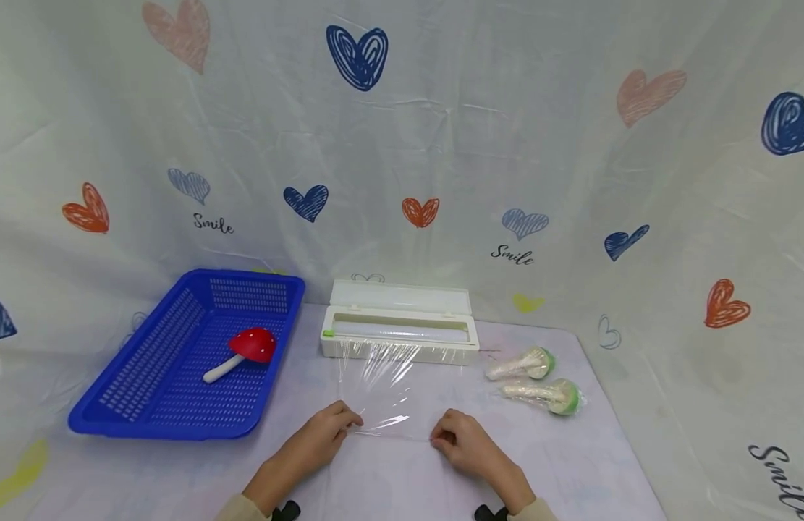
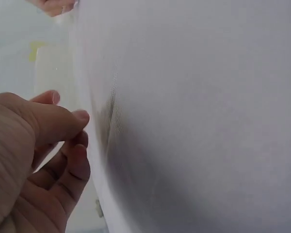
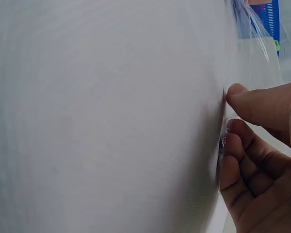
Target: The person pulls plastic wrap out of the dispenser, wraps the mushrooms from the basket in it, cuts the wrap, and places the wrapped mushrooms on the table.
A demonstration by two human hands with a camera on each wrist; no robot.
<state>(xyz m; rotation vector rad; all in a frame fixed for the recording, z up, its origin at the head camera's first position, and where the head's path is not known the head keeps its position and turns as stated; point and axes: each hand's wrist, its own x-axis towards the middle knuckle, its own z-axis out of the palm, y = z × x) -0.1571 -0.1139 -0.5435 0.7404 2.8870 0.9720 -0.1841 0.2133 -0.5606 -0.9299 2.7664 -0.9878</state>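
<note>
A clear sheet of cling film (image 1: 390,391) stretches toward me from a white cling film dispenser (image 1: 402,352), whose lid is raised and whose roll shows inside. At the sheet's near left corner, my left hand (image 1: 320,434) pinches the film between thumb and fingers. Opposite it, my right hand (image 1: 465,445) grips the near right corner. In the right wrist view, crinkled film shows at the fingertips (image 3: 230,170), low over the table. The left wrist view has the left thumb and fingers (image 2: 78,162) close together, with the film there hardly visible.
To the left stands a blue basket (image 1: 170,435) with a red-capped toy mushroom (image 1: 253,345) inside. Right of the dispenser lie two film-wrapped toy mushrooms with green caps, one farther back (image 1: 538,363) and one nearer (image 1: 561,396). A heart-printed curtain (image 1: 454,145) hangs behind the table.
</note>
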